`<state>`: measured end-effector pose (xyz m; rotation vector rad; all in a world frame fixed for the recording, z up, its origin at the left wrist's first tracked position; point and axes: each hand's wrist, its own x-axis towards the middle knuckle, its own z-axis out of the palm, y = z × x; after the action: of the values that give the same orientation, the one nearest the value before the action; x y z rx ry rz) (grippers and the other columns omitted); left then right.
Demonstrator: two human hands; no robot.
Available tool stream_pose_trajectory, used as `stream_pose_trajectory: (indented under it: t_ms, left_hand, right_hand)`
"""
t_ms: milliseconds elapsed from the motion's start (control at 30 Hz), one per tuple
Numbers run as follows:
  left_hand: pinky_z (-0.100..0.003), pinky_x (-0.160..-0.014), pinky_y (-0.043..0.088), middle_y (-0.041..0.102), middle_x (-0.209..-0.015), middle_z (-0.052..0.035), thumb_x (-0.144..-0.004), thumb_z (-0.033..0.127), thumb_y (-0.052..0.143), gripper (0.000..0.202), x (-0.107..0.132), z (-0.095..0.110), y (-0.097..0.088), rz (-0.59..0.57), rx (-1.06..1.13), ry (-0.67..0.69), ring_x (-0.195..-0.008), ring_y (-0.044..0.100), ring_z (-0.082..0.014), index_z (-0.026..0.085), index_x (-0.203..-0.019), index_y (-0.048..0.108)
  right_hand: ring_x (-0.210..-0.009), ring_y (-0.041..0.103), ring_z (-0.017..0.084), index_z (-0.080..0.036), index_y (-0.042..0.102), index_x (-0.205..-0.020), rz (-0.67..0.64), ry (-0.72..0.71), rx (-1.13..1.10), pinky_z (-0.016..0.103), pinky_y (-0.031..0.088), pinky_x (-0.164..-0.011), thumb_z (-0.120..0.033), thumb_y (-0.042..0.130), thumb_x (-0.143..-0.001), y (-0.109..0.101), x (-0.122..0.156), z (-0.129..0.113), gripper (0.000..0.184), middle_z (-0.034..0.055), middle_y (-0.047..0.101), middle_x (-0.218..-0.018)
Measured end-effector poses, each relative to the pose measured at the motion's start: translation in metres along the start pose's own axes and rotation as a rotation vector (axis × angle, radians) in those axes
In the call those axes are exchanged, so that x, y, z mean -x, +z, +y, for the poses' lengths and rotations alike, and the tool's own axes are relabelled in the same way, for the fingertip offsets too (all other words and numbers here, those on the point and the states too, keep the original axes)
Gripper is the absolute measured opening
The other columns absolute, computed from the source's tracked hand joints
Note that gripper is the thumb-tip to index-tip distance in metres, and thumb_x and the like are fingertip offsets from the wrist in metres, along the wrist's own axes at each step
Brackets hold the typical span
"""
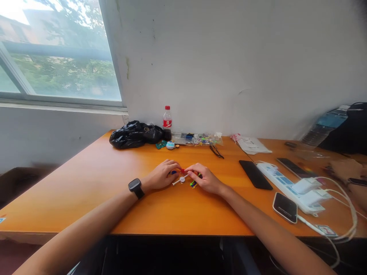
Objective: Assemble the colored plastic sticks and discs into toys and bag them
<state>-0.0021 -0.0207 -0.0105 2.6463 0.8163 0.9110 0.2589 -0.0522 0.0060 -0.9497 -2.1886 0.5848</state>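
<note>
My left hand [162,175], with a black watch on its wrist, rests on the orange table [94,183] with fingers curled in a pinch on a small red piece [182,170]. My right hand [204,178] meets it from the right, fingers pinched on the same cluster of small coloured plastic parts. A white stick with a round hub [181,179] lies just below the fingertips. Green, yellow and blue bits [194,184] show under the right hand. What exactly each hand grips is too small to name.
At the back stand a black plastic bag [132,134], a red-capped bottle [167,123] and a clear tray of small parts [197,139]. To the right lie a black phone [255,174], a white power strip [289,187] with cables, another phone [284,207], and another person's hand [345,170].
</note>
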Motion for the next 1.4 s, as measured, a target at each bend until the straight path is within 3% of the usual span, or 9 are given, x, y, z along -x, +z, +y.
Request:
stream_pose_trajectory:
  t_ms: [133,433,567,633,733,833,900,1133,1400]
  left_hand:
    - [-0.040,-0.108,0.048,0.065,-0.145,-0.0098,-0.108,0.025,0.047,0.036,-0.004,0.007,-0.006,-0.088,0.024,0.075,-0.130,0.061,-0.0256,0.029,-0.138,0.066]
    - [-0.032,-0.083,0.049,0.077,-0.099,-0.0040,-0.102,0.024,0.058,0.015,-0.005,-0.007,-0.001,-0.043,-0.124,-0.033,-0.092,0.068,-0.0218,0.026,-0.106,0.073]
    - [-0.031,-0.077,0.048,0.075,-0.094,-0.0035,-0.099,0.022,0.058,0.012,-0.002,-0.019,-0.008,-0.013,-0.181,-0.098,-0.088,0.067,-0.0215,0.025,-0.100,0.070]
    - [-0.030,-0.077,0.048,0.075,-0.096,-0.0029,-0.099,0.024,0.059,0.010,-0.001,-0.021,-0.013,-0.011,-0.172,-0.126,-0.088,0.067,-0.0211,0.025,-0.099,0.069]
    - [-0.030,-0.079,0.049,0.075,-0.100,-0.0028,-0.099,0.026,0.057,0.011,-0.001,-0.021,-0.017,-0.025,-0.152,-0.151,-0.091,0.068,-0.0212,0.025,-0.100,0.069]
    - [-0.030,-0.081,0.050,0.075,-0.102,-0.0034,-0.100,0.028,0.056,0.015,-0.001,-0.020,-0.017,-0.029,-0.131,-0.166,-0.094,0.069,-0.0215,0.025,-0.102,0.070]
    - [-0.031,-0.083,0.052,0.075,-0.104,-0.0035,-0.100,0.030,0.056,0.016,-0.001,-0.021,-0.015,-0.025,-0.100,-0.186,-0.095,0.069,-0.0216,0.026,-0.104,0.071]
    - [-0.032,-0.086,0.054,0.076,-0.111,-0.0050,-0.098,0.035,0.061,0.023,0.000,-0.029,-0.006,0.024,0.004,-0.249,-0.096,0.071,-0.0221,0.024,-0.114,0.074]
    - [-0.031,-0.083,0.055,0.075,-0.111,-0.0069,-0.097,0.036,0.063,0.025,0.001,-0.035,-0.001,0.046,0.045,-0.258,-0.094,0.071,-0.0221,0.023,-0.114,0.077]
  right_hand:
    - [-0.093,0.065,0.022,-0.024,0.079,-0.113,0.030,0.010,-0.004,0.036,0.052,-0.088,-0.042,0.053,-0.108,-0.003,-0.001,0.001,0.032,0.0079,0.078,-0.106]
    - [-0.090,0.066,0.021,-0.020,0.080,-0.111,0.043,0.089,-0.059,0.037,0.058,-0.084,-0.052,0.054,-0.105,-0.001,-0.001,0.002,0.041,0.0096,0.074,-0.100]
    - [-0.081,0.067,0.020,-0.020,0.079,-0.115,0.039,0.216,-0.268,0.032,0.060,-0.066,-0.066,0.055,-0.100,0.001,-0.001,0.005,0.054,0.0093,0.071,-0.104]
    - [-0.067,0.061,0.017,-0.017,0.079,-0.099,0.089,0.262,-0.340,0.028,0.053,-0.054,-0.070,0.056,-0.097,0.001,-0.001,0.007,0.058,0.0068,0.069,-0.088]
    - [-0.050,0.043,0.012,-0.016,0.068,-0.065,0.303,0.288,-0.314,0.027,0.037,-0.048,-0.071,0.054,-0.098,-0.004,-0.002,0.011,0.066,0.0001,0.047,-0.055]
    - [-0.049,0.035,0.012,-0.018,0.064,-0.061,0.421,0.263,-0.244,0.029,0.029,-0.050,-0.068,0.050,-0.101,-0.013,-0.002,0.016,0.065,-0.0025,0.036,-0.051]
    - [-0.051,0.038,0.013,-0.018,0.065,-0.068,0.379,0.243,-0.146,0.029,0.028,-0.052,-0.063,0.053,-0.101,-0.017,-0.001,0.019,0.057,-0.0022,0.042,-0.054]
    - [-0.064,0.054,0.014,-0.021,0.072,-0.088,-0.038,0.271,0.309,0.026,0.032,-0.059,-0.033,0.070,-0.091,-0.015,0.003,0.021,0.012,-0.0005,0.065,-0.072]
    - [-0.072,0.058,0.016,-0.020,0.060,-0.087,0.028,0.264,0.394,0.028,0.036,-0.065,-0.027,0.060,-0.096,-0.023,0.004,0.033,0.012,0.0033,0.067,-0.086]
